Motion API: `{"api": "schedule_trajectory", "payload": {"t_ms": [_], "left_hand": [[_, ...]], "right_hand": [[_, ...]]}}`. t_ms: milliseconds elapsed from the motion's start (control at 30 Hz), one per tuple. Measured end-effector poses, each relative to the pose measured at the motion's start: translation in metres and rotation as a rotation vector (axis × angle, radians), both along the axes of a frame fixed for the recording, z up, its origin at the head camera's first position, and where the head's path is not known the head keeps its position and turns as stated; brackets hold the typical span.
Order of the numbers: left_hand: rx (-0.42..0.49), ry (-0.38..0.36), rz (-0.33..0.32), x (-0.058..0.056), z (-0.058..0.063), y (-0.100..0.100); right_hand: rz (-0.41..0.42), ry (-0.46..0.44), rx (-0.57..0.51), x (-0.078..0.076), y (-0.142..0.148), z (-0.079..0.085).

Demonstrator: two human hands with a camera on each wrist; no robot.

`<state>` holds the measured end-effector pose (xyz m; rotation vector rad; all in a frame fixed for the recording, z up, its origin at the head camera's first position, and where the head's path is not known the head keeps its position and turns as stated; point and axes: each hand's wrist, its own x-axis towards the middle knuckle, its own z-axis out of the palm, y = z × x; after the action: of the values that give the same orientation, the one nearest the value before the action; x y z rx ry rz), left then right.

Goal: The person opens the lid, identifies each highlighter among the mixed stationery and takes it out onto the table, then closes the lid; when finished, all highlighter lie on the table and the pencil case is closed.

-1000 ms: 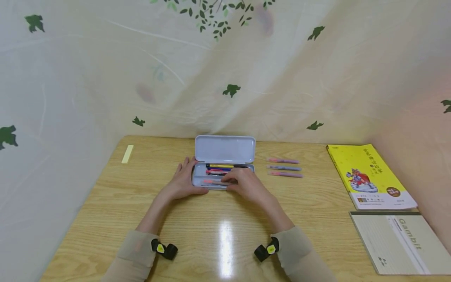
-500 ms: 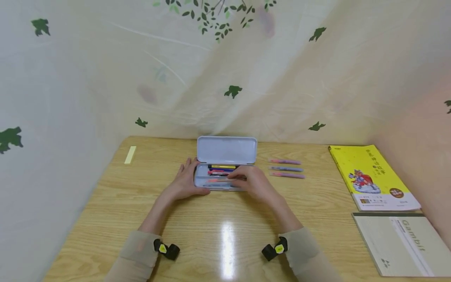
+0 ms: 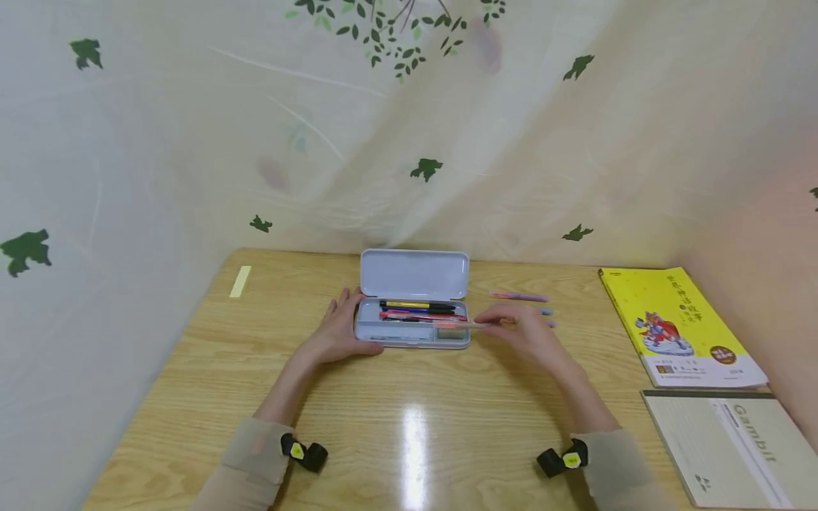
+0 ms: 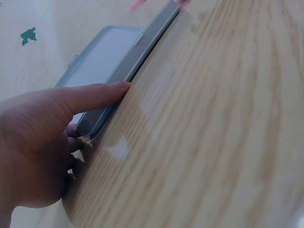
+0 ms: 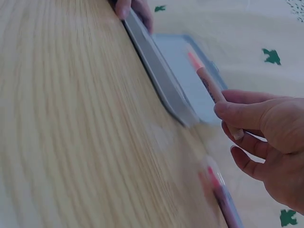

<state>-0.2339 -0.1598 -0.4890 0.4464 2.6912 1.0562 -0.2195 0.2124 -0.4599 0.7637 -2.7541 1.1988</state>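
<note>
An open metal pencil case stands on the table with its lid tilted back. My left hand grips its left end, thumb along the front wall and fingers around the far side. Just right of the case, my right hand pinches a highlighter between thumb and fingers. Its pinkish-orange tip end points left, over the right part of the case. Inside lie a yellow-and-black pen and several other pens in the rear compartment. A small block sits at the front right.
Right of the case lies a purple highlighter; two more are partly hidden behind my right hand. A yellow book and a Gambit notepad lie at the right. A pale yellow strip is at the far left, and a curtain hangs behind.
My right hand has lifted the highlighter out of the case's front compartment and carried it to the right. The left hand has kept its hold on the case.
</note>
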Motion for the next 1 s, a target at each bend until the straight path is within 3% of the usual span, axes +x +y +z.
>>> {"api": "schedule_trajectory", "payload": {"t_ms": [567, 833, 1000], "left_hand": [[-0.008, -0.014, 0.007, 0.001, 0.001, -0.001], [-0.005, -0.001, 0.004, 0.0, 0.001, 0.0], [-0.006, 0.007, 0.003, -0.001, -0.001, -0.001]], "right_hand": [[-0.131, 0.072, 0.104, 0.005, 0.065, -0.004], [-0.102, 0.151, 0.101, 0.008, 0.08, -0.006], [-0.11, 0.123, 0.106, 0.008, 0.086, -0.007]]}}
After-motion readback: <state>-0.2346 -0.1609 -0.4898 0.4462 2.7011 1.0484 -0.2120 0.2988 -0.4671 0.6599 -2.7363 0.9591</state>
